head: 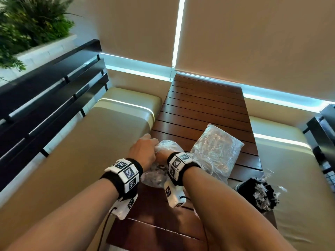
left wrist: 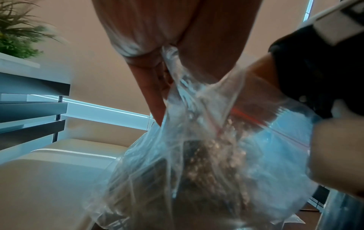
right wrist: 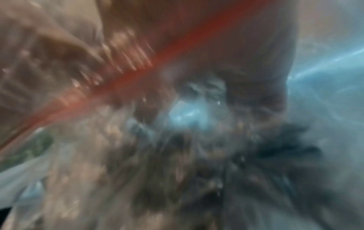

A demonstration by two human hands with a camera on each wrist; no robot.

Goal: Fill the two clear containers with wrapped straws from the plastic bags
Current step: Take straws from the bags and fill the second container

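Observation:
A clear zip bag (head: 154,178) of dark wrapped straws stands on the wooden table (head: 199,109). My left hand (head: 145,151) pinches its upper edge; in the left wrist view the fingers (left wrist: 155,80) bunch the plastic bag (left wrist: 197,163). My right hand (head: 162,157) reaches into the bag's mouth, its fingers hidden inside; it shows through the plastic (left wrist: 254,87). The right wrist view is a blur of straws and the bag's red zip strip (right wrist: 138,74). An empty clear container (head: 208,165) stands just right of my right wrist. Another container (head: 257,192), packed with wrapped straws, stands at the table's right edge.
A second full bag of straws (head: 217,145) lies flat on the table beyond the empty container. Beige bench cushions flank the table, left (head: 90,151) and right (head: 290,160). A black slatted rail (head: 45,98) and a plant (head: 27,24) are at the far left.

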